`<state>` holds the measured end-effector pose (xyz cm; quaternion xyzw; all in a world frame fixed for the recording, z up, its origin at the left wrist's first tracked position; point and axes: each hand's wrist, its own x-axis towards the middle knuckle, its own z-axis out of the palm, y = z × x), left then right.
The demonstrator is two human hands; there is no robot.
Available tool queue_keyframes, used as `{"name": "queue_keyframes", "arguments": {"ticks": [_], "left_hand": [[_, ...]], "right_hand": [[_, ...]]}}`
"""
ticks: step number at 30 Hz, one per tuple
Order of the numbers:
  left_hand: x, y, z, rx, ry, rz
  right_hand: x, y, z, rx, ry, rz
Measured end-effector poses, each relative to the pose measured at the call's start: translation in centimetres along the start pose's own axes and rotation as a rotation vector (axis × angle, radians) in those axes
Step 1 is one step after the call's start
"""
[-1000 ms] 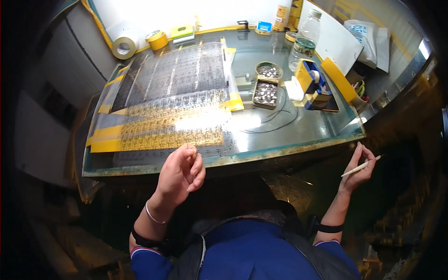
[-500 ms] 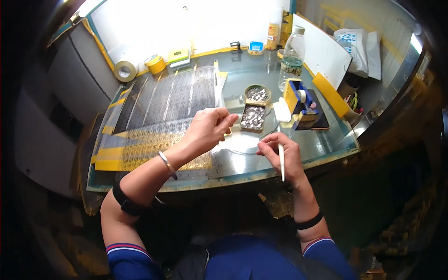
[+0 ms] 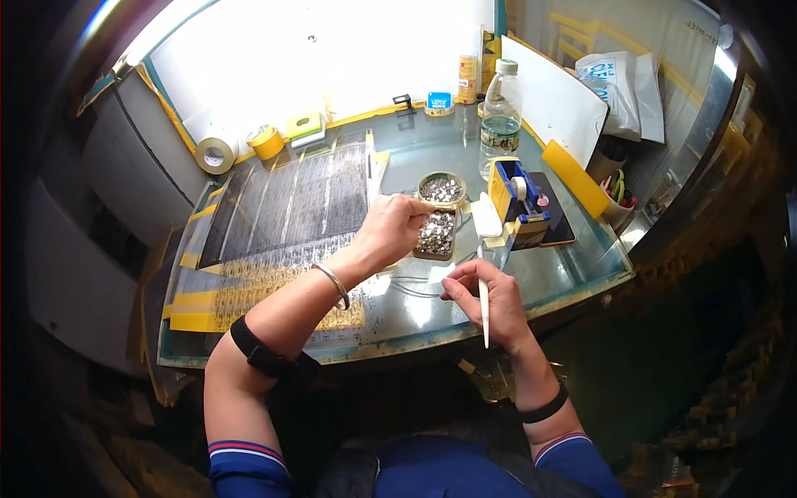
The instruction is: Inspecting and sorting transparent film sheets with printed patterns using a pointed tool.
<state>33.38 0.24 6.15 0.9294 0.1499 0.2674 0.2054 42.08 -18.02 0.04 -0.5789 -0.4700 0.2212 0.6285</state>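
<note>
My left hand [image 3: 392, 230] reaches over the left side of a small square tin [image 3: 434, 256] filled with shiny metal bits [image 3: 437, 228]. Its thumb and index finger are pinched together above the tin; whatever is between them is too small to make out. Just beyond stands a round tin [image 3: 423, 184] of similar silvery pieces. Nearer me and to the right, my right hand [image 3: 496, 305] is closed around a slim white pen-like tool [image 3: 485, 311], held nearly upright. Its thumb and index fingertips come together over the glass tabletop [image 3: 398, 319].
Patterned transparent sheets [image 3: 286, 207] with yellow tape lie on the left. A blue tape dispenser [image 3: 519, 199], a plastic bottle [image 3: 501, 112] and a white board [image 3: 560, 95] stand right. Tape rolls [image 3: 216, 155] sit along the back, before a bright panel [image 3: 266, 58].
My left hand has moved right, its fingertips now over the square tin instead of beside it. My right hand keeps its hold on the white tool. The whole view has shifted slightly.
</note>
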Motion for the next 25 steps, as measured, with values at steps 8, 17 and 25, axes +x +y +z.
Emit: {"name": "queue_keyframes", "arguments": {"ticks": [8, 17, 25], "left_hand": [[-1.5, 0.1, -2.8, -0.035, 0.010, -0.044], [-19.5, -5.2, -13.4, 0.387, 0.241, -0.420], [-31.7, -8.0, -14.4, 0.473, 0.217, -0.772]], "right_hand": [[0.1, 0.0, 0.0, 0.007, -0.014, 0.000], [-0.4, -0.8, 0.3, -0.253, -0.198, -0.450], [-3.0, 0.5, 7.8, -0.634, -0.325, -0.573]]}}
